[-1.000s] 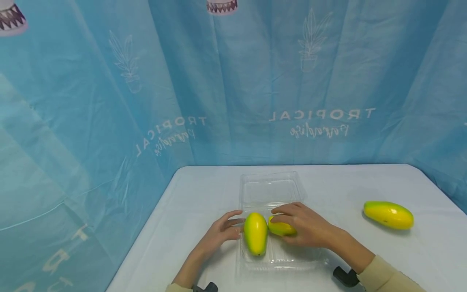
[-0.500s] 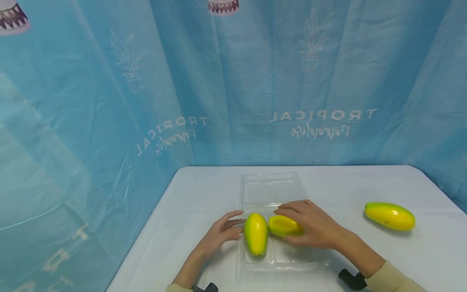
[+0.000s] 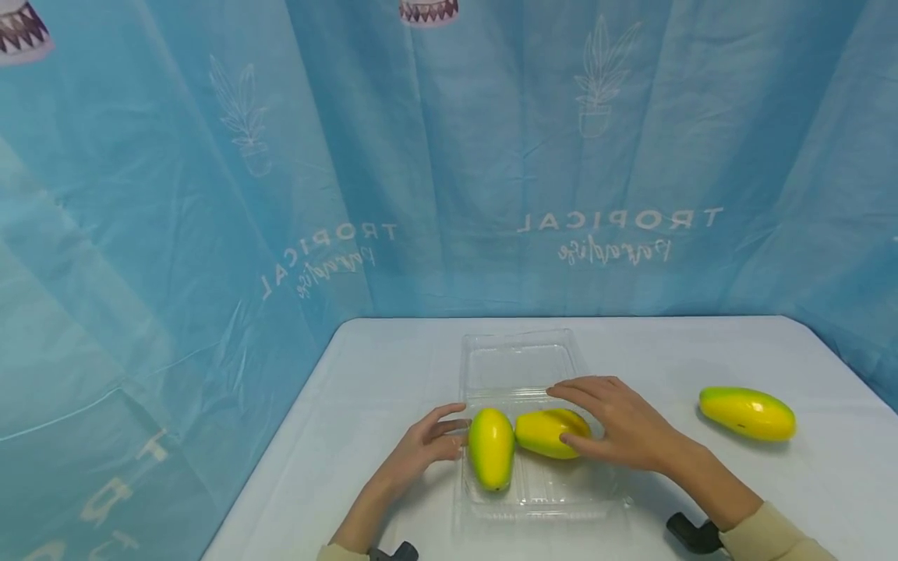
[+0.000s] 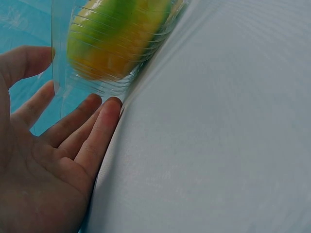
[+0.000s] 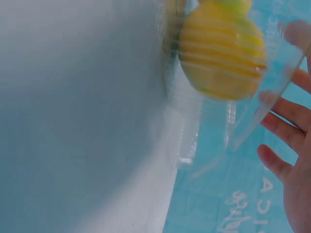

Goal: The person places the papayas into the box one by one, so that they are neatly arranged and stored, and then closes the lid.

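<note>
Left hand (image 3: 428, 444): fingers spread and slightly bent, gripping no fruit; its tips are at the left edge of the clear box (image 3: 554, 492). Whether they bear on the plastic cannot be confirmed.

Just right of that hand, the first fruit (image 3: 492, 450) lies in the box base, its long axis running toward and away from the person.

Right of it, between the two hands, the second fruit (image 3: 551, 434) lies over the base with its long axis roughly crosswise, near square to the first. Its left end touches or nearly touches the first fruit; its right end points at the right hand (image 3: 617, 430), the nearer of the two. How fully it is seated cannot be told.

Right hand: fingers and thumb spread, pinching nothing. The thumb overlaps the fruit's end in the head view, but the right wrist view shows a gap.

Well right of the right hand, the third fruit (image 3: 747, 414) lies on the table (image 3: 673, 351), long axis mostly crosswise, outside the box.
</note>
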Tool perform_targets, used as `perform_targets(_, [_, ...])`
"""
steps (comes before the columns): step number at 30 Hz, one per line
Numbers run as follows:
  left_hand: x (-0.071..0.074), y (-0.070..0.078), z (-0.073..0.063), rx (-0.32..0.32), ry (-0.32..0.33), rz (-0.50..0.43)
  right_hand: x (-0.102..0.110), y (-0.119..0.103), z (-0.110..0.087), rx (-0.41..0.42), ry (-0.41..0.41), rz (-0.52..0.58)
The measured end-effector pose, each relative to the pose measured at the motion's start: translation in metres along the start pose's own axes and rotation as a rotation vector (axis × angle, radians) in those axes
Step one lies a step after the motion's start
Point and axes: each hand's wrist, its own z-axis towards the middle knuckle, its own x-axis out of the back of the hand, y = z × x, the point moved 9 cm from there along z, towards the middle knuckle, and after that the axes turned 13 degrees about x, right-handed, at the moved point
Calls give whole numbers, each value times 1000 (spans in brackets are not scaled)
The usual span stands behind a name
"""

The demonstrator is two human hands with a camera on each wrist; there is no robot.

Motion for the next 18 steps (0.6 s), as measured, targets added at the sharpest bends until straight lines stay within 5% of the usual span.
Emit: perform_targets(18, [1,-1,0,-7,8,17,21,12,-19,25,107,-56])
